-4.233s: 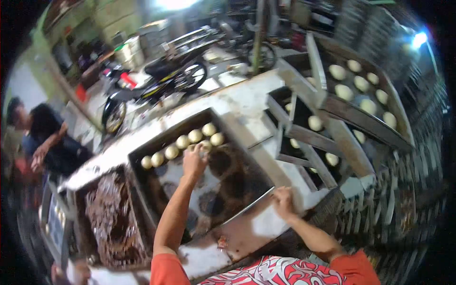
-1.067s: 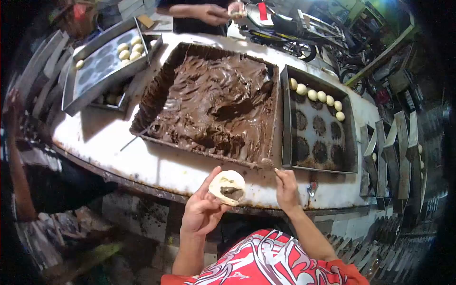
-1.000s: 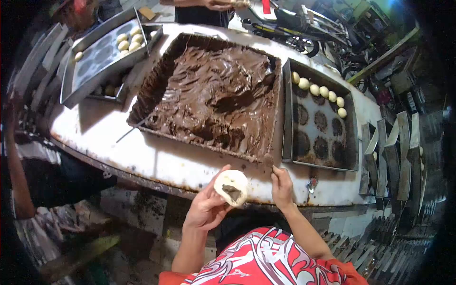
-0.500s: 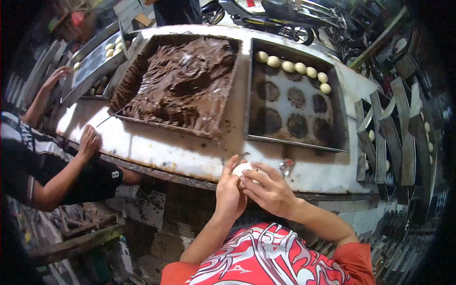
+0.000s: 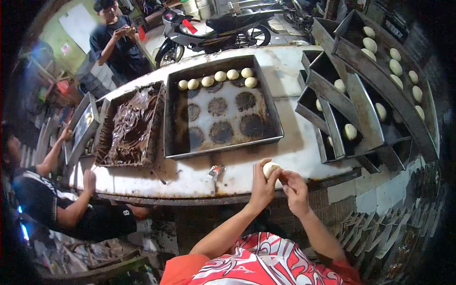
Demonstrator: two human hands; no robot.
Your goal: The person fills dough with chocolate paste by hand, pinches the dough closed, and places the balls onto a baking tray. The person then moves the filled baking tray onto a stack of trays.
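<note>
Left hand (image 5: 262, 187) cups a pale dough ball (image 5: 271, 168), fingers curled up around its left side. Right hand (image 5: 294, 190) meets it from the right, fingertips pinching at the ball's lower edge. Both hands grasp the same ball, held just over the near edge of the white table (image 5: 294, 147). A small crumpled wrapper (image 5: 215, 171) lies on the table left of the hands. Beyond them sits a dark baking tray (image 5: 273, 121) with a row of dough balls (image 5: 220, 76) along its far side and round dark marks on its floor. Left of it, a tray of chocolate filling (image 5: 130, 128). To the right, stacked trays (image 5: 361, 102) holding more dough pieces. Another person in black (image 5: 61, 209) leans at the table's left end; a second person (image 5: 116, 40) stands at the far side near a motorbike (image 5: 213, 26).
</note>
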